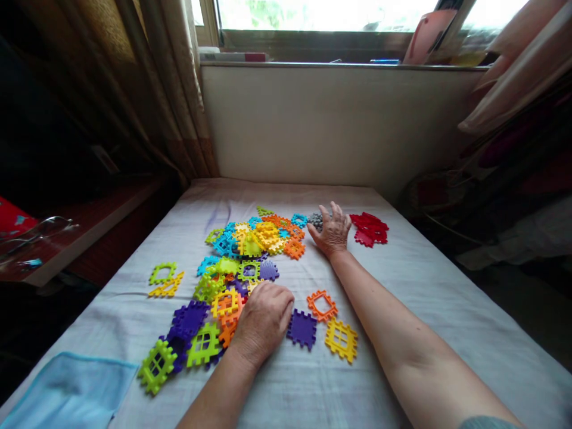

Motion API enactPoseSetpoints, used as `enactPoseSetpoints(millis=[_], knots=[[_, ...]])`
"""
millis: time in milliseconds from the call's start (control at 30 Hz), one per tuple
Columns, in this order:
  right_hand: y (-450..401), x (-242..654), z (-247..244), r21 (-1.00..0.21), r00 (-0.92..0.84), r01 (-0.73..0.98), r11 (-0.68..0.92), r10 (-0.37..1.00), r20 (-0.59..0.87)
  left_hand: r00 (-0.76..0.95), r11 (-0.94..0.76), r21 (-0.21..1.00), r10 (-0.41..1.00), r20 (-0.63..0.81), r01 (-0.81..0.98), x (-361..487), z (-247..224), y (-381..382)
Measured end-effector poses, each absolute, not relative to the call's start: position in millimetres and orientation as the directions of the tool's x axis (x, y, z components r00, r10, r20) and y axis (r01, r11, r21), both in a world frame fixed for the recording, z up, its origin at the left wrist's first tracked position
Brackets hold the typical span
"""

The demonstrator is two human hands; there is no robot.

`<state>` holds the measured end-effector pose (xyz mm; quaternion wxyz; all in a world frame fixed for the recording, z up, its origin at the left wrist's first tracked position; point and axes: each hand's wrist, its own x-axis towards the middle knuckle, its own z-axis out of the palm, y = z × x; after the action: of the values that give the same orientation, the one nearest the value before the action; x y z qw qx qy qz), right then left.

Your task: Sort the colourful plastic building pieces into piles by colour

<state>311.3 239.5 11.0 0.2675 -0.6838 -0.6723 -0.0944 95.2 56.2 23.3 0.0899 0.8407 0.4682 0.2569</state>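
My right hand [331,232] reaches to the far side of the bed-like surface, its fingers spread over a small group of grey interlocking plastic pieces [315,221], which it partly hides. Just to its right lies a pile of red pieces [370,229]. My left hand [267,316] rests at the near edge of the mixed pile, its fingers curled under; whatever they hold is hidden. Beside it are a purple square piece [302,329], an orange frame piece [322,305] and a yellow window piece [341,340]. Orange pieces [229,328] touch its left side.
Several yellow pieces [268,235], blue pieces [224,243] and green pieces [204,344] make up the mixed pile. A green frame [162,273] lies apart at left. A light blue cloth [71,390] covers the near left corner. A wall [335,125] bounds the far side.
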Motion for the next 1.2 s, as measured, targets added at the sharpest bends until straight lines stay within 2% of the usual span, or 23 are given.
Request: enactPoseSetpoints(millis=[67,167,233,400,500,600,733,900,1000,1100,1200], knots=[[237,301,15,-0.18,-0.083,0.964,0.194,0.868,0.49,0.421,-0.538,0.401,0.838,0.346,0.742,95,22,57],[246,280,22,-0.159,-0.253,0.928,0.335,0.886,0.389,0.396,-0.526,0.428,0.845,0.36,0.735,94,20,58],[258,263,27,-0.182,-0.268,0.926,0.33,0.917,0.296,0.37,-0.518,0.456,0.849,0.377,0.723,93,20,59],[276,226,34,-0.23,-0.137,0.961,0.156,0.986,0.095,0.339,-0.515,0.504,0.851,0.402,0.693,93,23,60],[273,208,37,-0.268,-0.199,0.943,0.198,0.98,0.026,0.264,-0.496,0.555,0.855,0.447,0.668,94,22,61],[264,195,41,-0.325,-0.316,0.896,0.303,0.949,0.014,0.155,-0.457,0.602,0.861,0.485,0.655,94,20,62],[239,197,45,-0.328,-0.416,0.857,0.398,0.909,0.015,0.088,-0.456,0.627,0.846,0.526,0.632,94,21,63],[194,227,52,-0.337,-0.536,0.789,0.513,0.844,0.029,-0.013,-0.541,0.6,0.736,0.677,0.589,92,30,62],[186,241,67,-0.33,-0.533,0.792,0.514,0.845,0.037,-0.099,-0.559,0.604,0.682,0.725,0.568,91,30,63],[208,234,82,-0.272,-0.481,0.828,0.491,0.87,0.106,-0.307,-0.452,0.759,0.722,0.62,0.468,87,23,70],[247,206,85,-0.273,-0.382,0.87,0.411,0.911,0.154,-0.55,-0.293,0.928,0.748,0.372,0.229,79,14,80]])
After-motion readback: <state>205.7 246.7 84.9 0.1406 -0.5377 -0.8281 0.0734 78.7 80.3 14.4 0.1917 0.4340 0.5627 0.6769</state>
